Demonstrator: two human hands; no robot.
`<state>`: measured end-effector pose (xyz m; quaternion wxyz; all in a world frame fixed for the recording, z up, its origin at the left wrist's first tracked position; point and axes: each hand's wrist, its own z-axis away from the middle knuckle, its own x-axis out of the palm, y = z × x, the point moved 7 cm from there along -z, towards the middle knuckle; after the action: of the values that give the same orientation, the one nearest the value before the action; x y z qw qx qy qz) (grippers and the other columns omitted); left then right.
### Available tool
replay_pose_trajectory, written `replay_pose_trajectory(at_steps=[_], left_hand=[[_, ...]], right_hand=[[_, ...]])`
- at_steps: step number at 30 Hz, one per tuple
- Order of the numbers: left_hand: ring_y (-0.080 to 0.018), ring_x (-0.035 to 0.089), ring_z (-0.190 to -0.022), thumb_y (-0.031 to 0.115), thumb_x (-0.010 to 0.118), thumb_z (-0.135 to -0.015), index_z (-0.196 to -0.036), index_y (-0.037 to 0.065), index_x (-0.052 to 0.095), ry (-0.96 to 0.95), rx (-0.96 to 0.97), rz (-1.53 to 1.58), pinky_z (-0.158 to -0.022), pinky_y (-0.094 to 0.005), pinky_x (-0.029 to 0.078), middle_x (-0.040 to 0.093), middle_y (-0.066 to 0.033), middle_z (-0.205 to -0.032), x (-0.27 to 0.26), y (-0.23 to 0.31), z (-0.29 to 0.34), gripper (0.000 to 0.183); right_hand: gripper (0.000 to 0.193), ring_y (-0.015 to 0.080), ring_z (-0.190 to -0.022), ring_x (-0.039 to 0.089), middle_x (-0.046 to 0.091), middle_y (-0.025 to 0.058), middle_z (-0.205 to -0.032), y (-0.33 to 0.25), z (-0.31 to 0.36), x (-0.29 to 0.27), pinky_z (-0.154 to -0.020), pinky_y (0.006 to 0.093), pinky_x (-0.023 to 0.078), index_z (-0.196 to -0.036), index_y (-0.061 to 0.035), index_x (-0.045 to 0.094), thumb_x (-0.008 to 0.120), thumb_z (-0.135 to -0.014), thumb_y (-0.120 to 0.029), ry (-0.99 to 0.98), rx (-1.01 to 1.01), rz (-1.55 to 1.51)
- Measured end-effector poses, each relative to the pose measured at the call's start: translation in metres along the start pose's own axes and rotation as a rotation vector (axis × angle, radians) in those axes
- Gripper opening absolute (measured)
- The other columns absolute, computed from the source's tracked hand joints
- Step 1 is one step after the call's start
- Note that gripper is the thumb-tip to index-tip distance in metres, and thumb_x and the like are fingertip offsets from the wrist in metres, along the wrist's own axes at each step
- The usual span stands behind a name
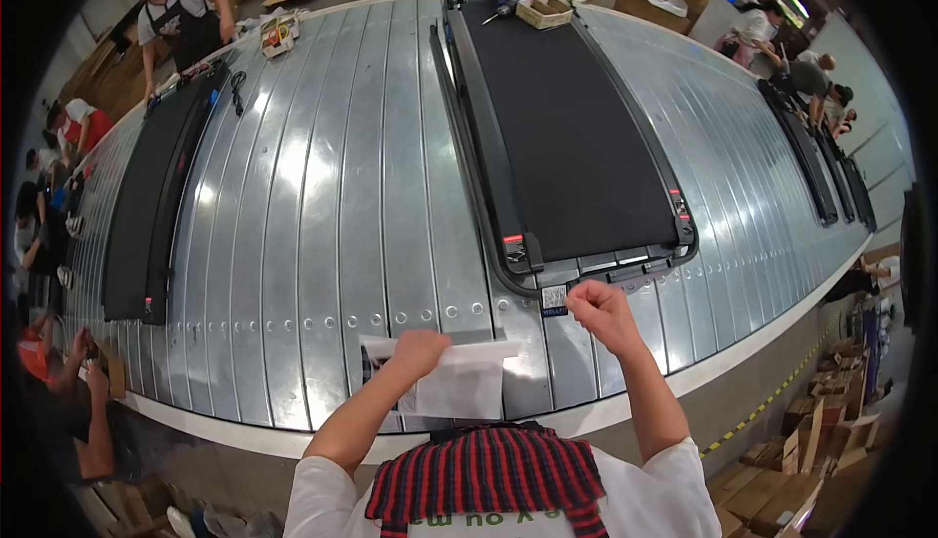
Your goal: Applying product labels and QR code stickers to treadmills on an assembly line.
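My left hand is closed over a white sheet of paper at the near edge of the metal table. Part of the sheet is hidden under my hand and forearm. My right hand pinches the right edge of a small label printed with a square black-and-white code. The label sits against the near corner of a black treadmill base; whether it is stuck on there I cannot tell. The treadmill base lies flat, running away from me, its black frame around a dark belt.
On the treadmill's far end are a power drill and a small basket. Another treadmill base lies left, with several more at right. A person stands at the far left. Cardboard boxes fill the floor at right.
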<state>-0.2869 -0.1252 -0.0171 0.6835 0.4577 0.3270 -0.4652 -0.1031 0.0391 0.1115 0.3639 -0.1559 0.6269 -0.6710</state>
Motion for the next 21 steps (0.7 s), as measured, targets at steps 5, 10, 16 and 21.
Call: replay_pose_trajectory(at_steps=[5, 10, 16, 21], left_hand=[[-0.0268, 0.058, -0.072, 0.005, 0.049, -0.068, -0.072, 0.010, 0.055, 0.155, 0.041, -0.041, -0.067, -0.0388, 0.042, 0.057, -0.0092, -0.067, 0.008, -0.002, -0.012, 0.009], [-0.0236, 0.055, -0.075, 0.008, 0.050, -0.071, -0.075, 0.010, 0.055, 0.385, 0.112, 0.019, -0.079, -0.0381, 0.038, 0.055, -0.0056, -0.069, -0.023, 0.009, -0.033, 0.006], [-0.0216, 0.053, -0.084, 0.001, 0.048, -0.067, -0.075, 0.008, 0.053, 0.367, 0.160, 0.053, -0.085, -0.0375, 0.035, 0.053, -0.0051, -0.082, -0.054, 0.020, -0.071, 0.012], [-0.0213, 0.054, -0.087, 0.003, 0.049, -0.069, -0.080, 0.008, 0.053, 0.354, 0.185, 0.041, -0.086, -0.0393, 0.036, 0.055, -0.0043, -0.093, -0.066, 0.021, -0.097, 0.013]], right_hand=[[0.013, 0.0029, -0.049, 0.042, 0.051, -0.0022, -0.059, 0.054, -0.066, -0.008, -0.043, 0.0171, 0.031, -0.074, -0.0021, 0.056, 0.062, -0.076, -0.014, -0.015, 0.271, -0.183], [0.008, 0.0022, -0.043, 0.037, 0.046, -0.0032, -0.053, 0.077, -0.141, 0.000, -0.037, 0.0172, 0.025, -0.073, -0.0038, 0.057, 0.060, -0.077, -0.011, -0.082, 0.333, -0.210], [0.008, 0.0030, -0.039, 0.034, 0.044, -0.0018, -0.050, 0.094, -0.188, 0.027, -0.034, 0.0186, 0.021, -0.074, -0.0025, 0.057, 0.059, -0.076, -0.010, -0.198, 0.424, -0.273], [0.009, 0.0037, -0.038, 0.034, 0.045, -0.0004, -0.050, 0.105, -0.195, 0.029, -0.034, 0.0189, 0.021, -0.075, -0.0017, 0.057, 0.060, -0.076, -0.010, -0.237, 0.504, -0.266]])
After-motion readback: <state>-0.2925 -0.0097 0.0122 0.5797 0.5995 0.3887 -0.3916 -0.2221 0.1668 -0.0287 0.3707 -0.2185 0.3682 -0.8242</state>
